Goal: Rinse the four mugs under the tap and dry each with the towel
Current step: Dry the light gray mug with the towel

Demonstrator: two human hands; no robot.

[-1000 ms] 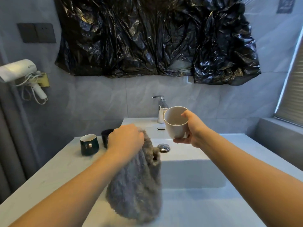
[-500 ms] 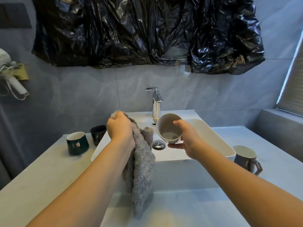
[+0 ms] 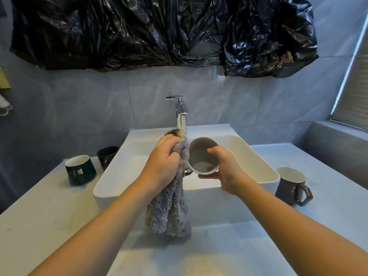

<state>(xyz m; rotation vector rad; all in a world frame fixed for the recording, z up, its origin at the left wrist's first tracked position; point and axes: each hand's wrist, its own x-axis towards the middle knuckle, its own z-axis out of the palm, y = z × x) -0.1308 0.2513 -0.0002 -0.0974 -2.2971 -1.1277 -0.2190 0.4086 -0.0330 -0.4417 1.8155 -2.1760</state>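
So, pale table (image 3: 49, 212) is running wall to wall under grey tiles, with black plastic sheeting (image 3: 159, 30) hanging above. Far left, green mug (image 3: 80, 169) and black mug (image 3: 107, 156) are standing upright beside the white sink (image 3: 111, 188). Left hand (image 3: 164, 161) is clenching the grey towel (image 3: 169, 212), grip fully curled, cloth dangling over the sink's front edge. Tap (image 3: 181, 114) is sitting behind it. Right hand (image 3: 225, 172) is gripping the pale mug (image 3: 203, 155) over the basin, tilted mouth toward camera, just beside the towel. Far right, dark handled mug (image 3: 290, 186) is standing on the table.
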